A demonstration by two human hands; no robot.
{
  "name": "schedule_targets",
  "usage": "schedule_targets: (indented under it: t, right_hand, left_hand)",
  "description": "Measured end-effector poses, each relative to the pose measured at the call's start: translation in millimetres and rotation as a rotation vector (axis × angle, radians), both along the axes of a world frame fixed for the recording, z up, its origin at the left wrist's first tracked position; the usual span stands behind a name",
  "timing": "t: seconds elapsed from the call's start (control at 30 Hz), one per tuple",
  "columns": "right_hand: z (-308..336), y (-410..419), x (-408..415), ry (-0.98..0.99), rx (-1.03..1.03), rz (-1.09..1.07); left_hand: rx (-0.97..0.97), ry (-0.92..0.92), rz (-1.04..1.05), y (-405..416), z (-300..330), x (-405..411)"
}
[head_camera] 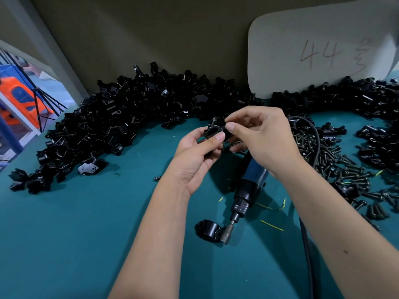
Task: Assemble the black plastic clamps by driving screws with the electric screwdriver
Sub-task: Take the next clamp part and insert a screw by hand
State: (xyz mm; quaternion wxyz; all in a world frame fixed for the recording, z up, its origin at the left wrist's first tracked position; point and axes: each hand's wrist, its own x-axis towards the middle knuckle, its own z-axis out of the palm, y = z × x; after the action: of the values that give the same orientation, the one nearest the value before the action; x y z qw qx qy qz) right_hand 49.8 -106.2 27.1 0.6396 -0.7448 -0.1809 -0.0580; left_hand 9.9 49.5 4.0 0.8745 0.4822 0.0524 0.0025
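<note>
Up over the middle of the green table (64, 244), a black clamp (213, 131) sits held between both hands, well off the surface. Left hand (198, 156) has its thumb and fingers curled round the clamp from below, and the right hand (259, 134) is pinching something small at the clamp's top edge, looks like a screw (227, 121) but it's tiny, so I can't swear to it. My read: this is the screw-seating step, getting it started in the hole by hand before any driving happens. The screwdriver (250, 186) is lying flat on the table just below the hands, nobody's holding it, with its bit tip touching a loose clamp half (208, 229) toward the near edge. So the next move probably needs the right hand to let go of the screw, grab the driver and line the bit up straight on the head while the left keeps the clamp steady. No bins or trays anywhere that I can see, everything's just loose on the table: a big heap of clamp parts (129, 117) along the far edge and left side, and a pile of screws (336, 160) toward the right edge.
</note>
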Motion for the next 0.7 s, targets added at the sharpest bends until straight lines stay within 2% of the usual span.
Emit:
schedule_targets:
  t: [0.2,0.47,0.7]
  right_hand:
    - [-2.5,2.0,2.8,-0.100,-0.006,-0.024]
    - [-8.4,4.4,1.9,0.024,0.196,-0.002]
    - [-8.1,4.4,1.8,-0.007,0.155,-0.018]
  left_hand:
    - [-0.041,-0.005,-0.019,-0.4,1.5,0.5]
    - [-0.052,-0.053,-0.076,0.8,2.7,-0.5]
    - [-0.028,-0.075,-0.082,2.1,-0.4,0.2]
